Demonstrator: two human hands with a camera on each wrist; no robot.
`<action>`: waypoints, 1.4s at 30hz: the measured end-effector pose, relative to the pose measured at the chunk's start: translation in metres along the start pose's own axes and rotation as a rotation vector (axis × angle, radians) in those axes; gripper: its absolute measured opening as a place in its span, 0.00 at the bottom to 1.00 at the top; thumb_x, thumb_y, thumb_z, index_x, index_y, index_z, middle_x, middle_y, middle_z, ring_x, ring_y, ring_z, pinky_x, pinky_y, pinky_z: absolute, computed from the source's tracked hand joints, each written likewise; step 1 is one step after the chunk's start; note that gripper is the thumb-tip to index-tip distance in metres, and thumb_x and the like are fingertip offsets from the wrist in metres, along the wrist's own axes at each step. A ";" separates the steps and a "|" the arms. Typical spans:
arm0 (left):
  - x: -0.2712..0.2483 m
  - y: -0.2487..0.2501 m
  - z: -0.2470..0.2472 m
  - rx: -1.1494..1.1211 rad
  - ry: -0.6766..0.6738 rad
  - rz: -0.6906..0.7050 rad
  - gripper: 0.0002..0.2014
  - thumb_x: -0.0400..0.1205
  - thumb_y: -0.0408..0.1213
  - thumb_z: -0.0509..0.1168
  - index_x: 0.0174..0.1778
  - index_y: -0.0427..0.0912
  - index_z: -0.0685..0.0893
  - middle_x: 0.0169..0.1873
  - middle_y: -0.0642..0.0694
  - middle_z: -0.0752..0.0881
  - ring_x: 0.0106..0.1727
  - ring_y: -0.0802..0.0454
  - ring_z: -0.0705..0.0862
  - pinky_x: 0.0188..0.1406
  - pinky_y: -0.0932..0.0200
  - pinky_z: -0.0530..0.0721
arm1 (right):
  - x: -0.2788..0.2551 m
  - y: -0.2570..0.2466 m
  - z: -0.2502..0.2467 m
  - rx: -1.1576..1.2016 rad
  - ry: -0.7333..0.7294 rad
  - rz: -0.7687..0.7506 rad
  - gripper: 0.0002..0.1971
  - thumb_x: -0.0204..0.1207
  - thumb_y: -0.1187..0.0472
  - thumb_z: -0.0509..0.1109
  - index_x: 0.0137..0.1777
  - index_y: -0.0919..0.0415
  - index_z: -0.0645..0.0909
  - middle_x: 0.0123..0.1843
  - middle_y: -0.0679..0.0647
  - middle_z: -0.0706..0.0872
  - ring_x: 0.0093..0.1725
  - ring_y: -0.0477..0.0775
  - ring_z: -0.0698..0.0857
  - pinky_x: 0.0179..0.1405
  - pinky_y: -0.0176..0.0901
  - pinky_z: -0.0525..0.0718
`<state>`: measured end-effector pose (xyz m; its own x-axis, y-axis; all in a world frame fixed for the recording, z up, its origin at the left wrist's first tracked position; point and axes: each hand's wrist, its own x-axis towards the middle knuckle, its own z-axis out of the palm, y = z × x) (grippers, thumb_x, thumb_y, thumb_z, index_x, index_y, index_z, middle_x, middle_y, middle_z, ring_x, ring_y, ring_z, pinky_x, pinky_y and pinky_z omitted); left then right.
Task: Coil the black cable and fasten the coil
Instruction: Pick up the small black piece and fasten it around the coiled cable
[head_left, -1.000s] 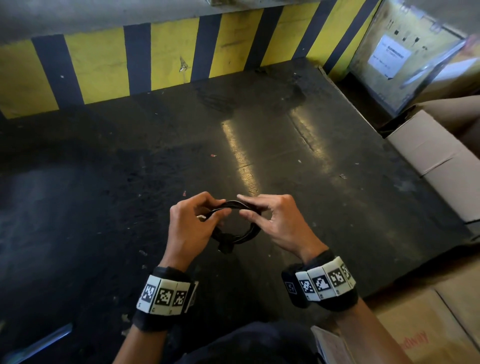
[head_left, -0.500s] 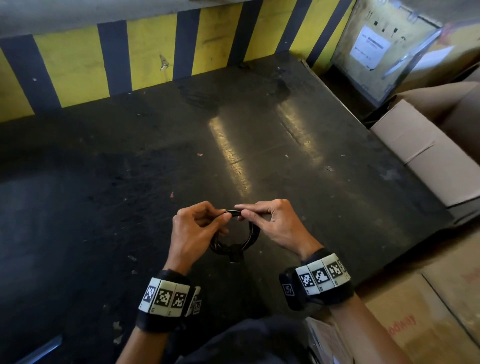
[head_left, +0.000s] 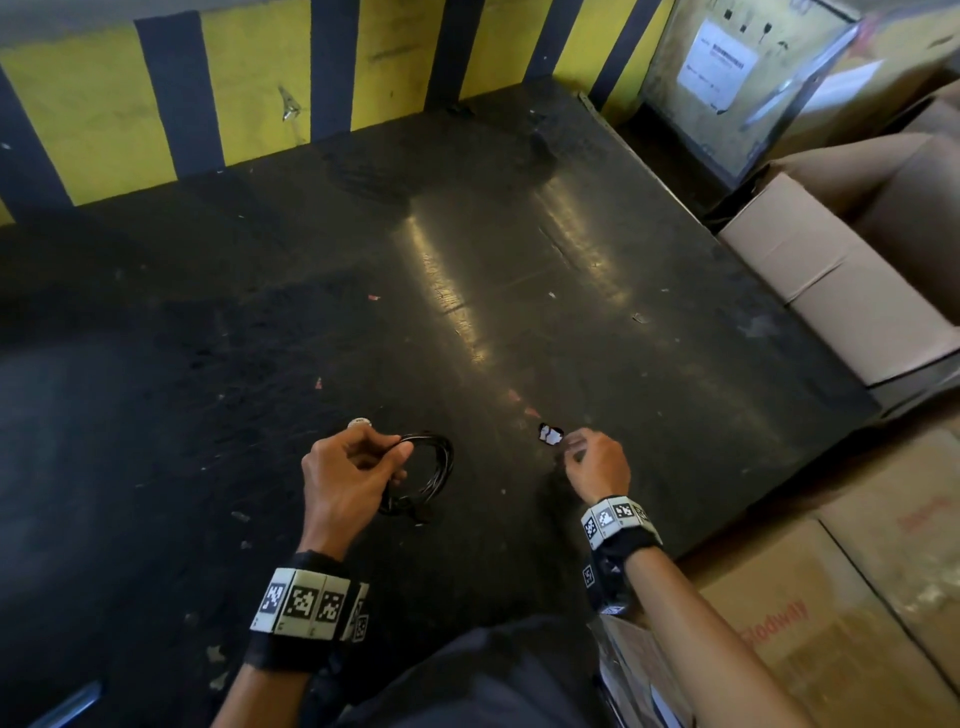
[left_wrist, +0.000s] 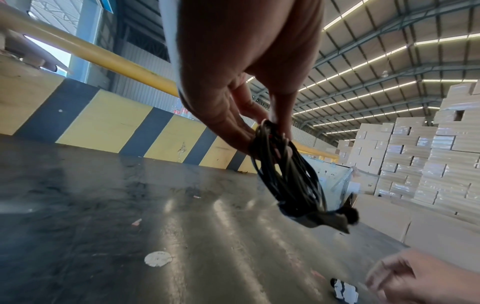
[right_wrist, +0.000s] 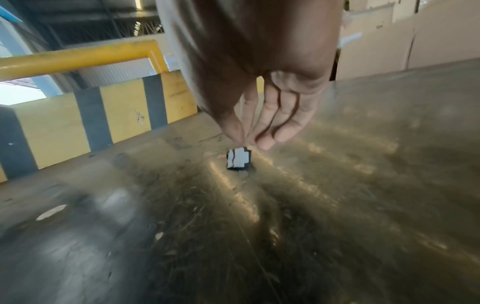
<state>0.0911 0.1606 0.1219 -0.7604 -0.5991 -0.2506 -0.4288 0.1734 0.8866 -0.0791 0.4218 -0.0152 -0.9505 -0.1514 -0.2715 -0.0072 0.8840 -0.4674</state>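
Hands work over a dark, scuffed platform (head_left: 519, 312), seen from a head camera looking down. The left hand (head_left: 348, 475) pinches a coiled black cable (head_left: 434, 470) between thumb and fingers, holding it up above the surface; in the left wrist view the coil (left_wrist: 291, 176) hangs below the fingertips, with a dark plug or tie bunched at its lower end. The right hand (head_left: 597, 465) is well apart from the coil, reaching down with fingers drawn close together just above a small black-and-white piece (head_left: 550, 434) lying on the platform. In the right wrist view the thumb and fingertips (right_wrist: 265, 142) sit right over that piece (right_wrist: 239, 161); whether they touch it cannot be told, and they hold nothing visible.

A pale round sticker (left_wrist: 157, 258) lies on the platform just beyond the left hand. A low wall (head_left: 249, 88) striped yellow and dark blue closes off the far edge, with a yellow rail (right_wrist: 78, 57) above it. Cardboard boxes (head_left: 857, 291) crowd the right side, and tall stacks of cartons (left_wrist: 428, 156) rise in the background. Both wrists wear bands with square coded markers (head_left: 306, 605).
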 end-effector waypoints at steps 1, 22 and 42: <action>0.000 -0.002 0.000 0.008 -0.001 -0.004 0.05 0.77 0.33 0.78 0.46 0.44 0.90 0.40 0.45 0.93 0.39 0.54 0.95 0.39 0.59 0.93 | 0.001 0.000 0.002 0.024 0.031 -0.005 0.08 0.74 0.66 0.77 0.51 0.56 0.89 0.51 0.54 0.93 0.52 0.57 0.92 0.52 0.50 0.90; -0.007 -0.015 0.009 0.073 -0.013 -0.028 0.06 0.77 0.33 0.78 0.46 0.45 0.90 0.41 0.45 0.93 0.39 0.57 0.94 0.42 0.58 0.93 | 0.011 -0.007 0.019 0.301 -0.004 0.121 0.07 0.74 0.62 0.79 0.46 0.66 0.95 0.45 0.62 0.96 0.49 0.58 0.94 0.62 0.47 0.88; -0.010 -0.017 0.003 -0.021 0.072 -0.015 0.05 0.76 0.33 0.79 0.45 0.43 0.91 0.39 0.45 0.94 0.37 0.53 0.95 0.43 0.54 0.94 | -0.009 -0.042 0.011 1.270 -0.106 0.315 0.12 0.76 0.79 0.72 0.43 0.61 0.85 0.53 0.65 0.94 0.57 0.62 0.93 0.55 0.53 0.92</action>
<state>0.1044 0.1657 0.1076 -0.7167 -0.6564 -0.2355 -0.4285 0.1481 0.8913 -0.0672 0.3811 -0.0030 -0.8283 -0.1014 -0.5511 0.5603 -0.1334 -0.8175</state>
